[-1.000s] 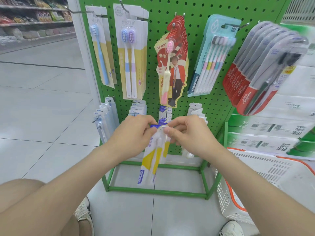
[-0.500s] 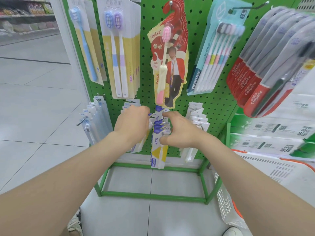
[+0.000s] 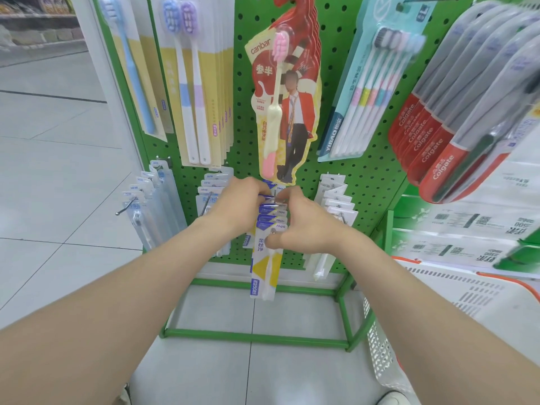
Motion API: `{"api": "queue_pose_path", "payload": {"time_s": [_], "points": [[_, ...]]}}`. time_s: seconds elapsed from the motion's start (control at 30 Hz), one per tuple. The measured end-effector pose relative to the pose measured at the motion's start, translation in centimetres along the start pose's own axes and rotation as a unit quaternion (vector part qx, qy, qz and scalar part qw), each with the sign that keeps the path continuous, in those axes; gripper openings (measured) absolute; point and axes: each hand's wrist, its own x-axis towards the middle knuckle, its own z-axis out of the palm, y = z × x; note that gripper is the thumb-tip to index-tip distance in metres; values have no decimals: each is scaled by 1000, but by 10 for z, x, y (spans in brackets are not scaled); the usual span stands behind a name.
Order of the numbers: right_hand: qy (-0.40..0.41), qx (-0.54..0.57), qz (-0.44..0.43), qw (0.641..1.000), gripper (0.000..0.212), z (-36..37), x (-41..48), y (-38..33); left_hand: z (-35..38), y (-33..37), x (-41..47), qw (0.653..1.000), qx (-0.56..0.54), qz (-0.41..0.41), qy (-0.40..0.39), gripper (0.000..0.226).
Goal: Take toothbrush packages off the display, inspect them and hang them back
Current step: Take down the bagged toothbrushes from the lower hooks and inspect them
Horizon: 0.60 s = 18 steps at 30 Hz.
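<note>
The green pegboard display (image 3: 365, 176) fills most of what I see, with a white basket (image 3: 438, 302) by its lower right corner. Five kinds of pack hang along its top edge, and the lower row has four loaded hooks. The FROG packages (image 3: 264, 258) are on the third of those from the left edge, low in the middle. I count about five blue header cards fanned one over the next, though my hands may hide more.

My left hand (image 3: 238, 207) is curled over the headers from the left. My right hand (image 3: 306, 226) is closed on them from the right, its thumb pressed to the front package.

These should be light: thin card under a clear blister, fairly stiff lengthwise, easy to crease and slick on the plastic. I judge the header card around the hanging hole is the place to pinch, not the blister. The hook itself is hidden under my fingers.
</note>
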Motion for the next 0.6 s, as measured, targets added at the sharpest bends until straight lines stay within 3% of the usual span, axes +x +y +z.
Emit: {"api": "queue_pose_path", "payload": {"time_s": [0.2, 0.33, 0.5, 0.6], "points": [[5, 127, 84, 988, 50, -9, -2, -8, -1, 4, 9, 996, -56, -58, -40, 33], [80, 154, 103, 980, 23, -3, 12, -5, -1, 6, 9, 990, -106, -93, -20, 29], [87, 203, 96, 970, 28, 4, 24, -7, 7, 11, 10, 988, -106, -110, 28, 24], [54, 218, 101, 969, 35, 10, 29, -7, 9, 11, 12, 986, -103, -129, 31, 38]]}}
